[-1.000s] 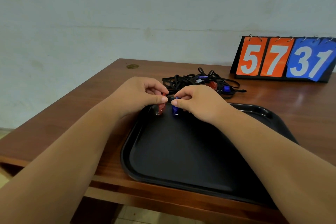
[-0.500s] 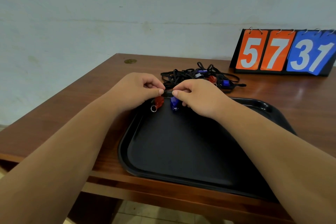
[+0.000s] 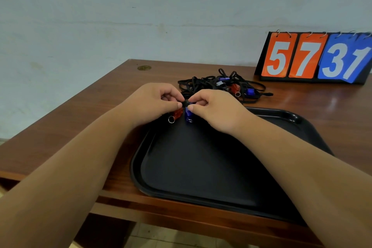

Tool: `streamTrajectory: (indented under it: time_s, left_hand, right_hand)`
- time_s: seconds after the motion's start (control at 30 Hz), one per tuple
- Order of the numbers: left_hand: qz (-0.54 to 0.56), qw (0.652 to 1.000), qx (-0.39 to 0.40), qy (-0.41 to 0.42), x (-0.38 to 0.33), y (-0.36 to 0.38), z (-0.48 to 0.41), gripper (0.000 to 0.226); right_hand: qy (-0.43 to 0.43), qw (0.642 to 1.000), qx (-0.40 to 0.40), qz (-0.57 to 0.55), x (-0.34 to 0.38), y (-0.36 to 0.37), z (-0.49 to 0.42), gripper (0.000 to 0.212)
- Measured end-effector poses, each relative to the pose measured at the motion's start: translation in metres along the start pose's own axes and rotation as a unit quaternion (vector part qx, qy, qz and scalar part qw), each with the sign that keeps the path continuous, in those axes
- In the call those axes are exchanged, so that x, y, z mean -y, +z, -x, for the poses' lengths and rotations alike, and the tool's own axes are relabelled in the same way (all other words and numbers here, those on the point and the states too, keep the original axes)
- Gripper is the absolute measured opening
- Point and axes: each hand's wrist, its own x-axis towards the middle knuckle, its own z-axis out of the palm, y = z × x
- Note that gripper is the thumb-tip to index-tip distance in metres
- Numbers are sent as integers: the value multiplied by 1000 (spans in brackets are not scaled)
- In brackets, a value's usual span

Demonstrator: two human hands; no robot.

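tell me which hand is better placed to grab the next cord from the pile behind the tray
Probably the right hand: the pile lies just beyond its knuckles, further from the left hand. Both now pinch a black piece between them, so it must let go first.

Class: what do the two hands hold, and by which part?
Both pinch a black cord: left hand just above the dangling red piece, right hand just above the blue piece.
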Motion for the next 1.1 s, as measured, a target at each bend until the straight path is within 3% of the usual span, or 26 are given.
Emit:
streamTrajectory:
  time_s: [1.1]
  left_hand:
    - [11,1000,-3,6,5,-1,-1,13]
  right_hand:
    - [13,1000,0,-23,-2,0,-3,22]
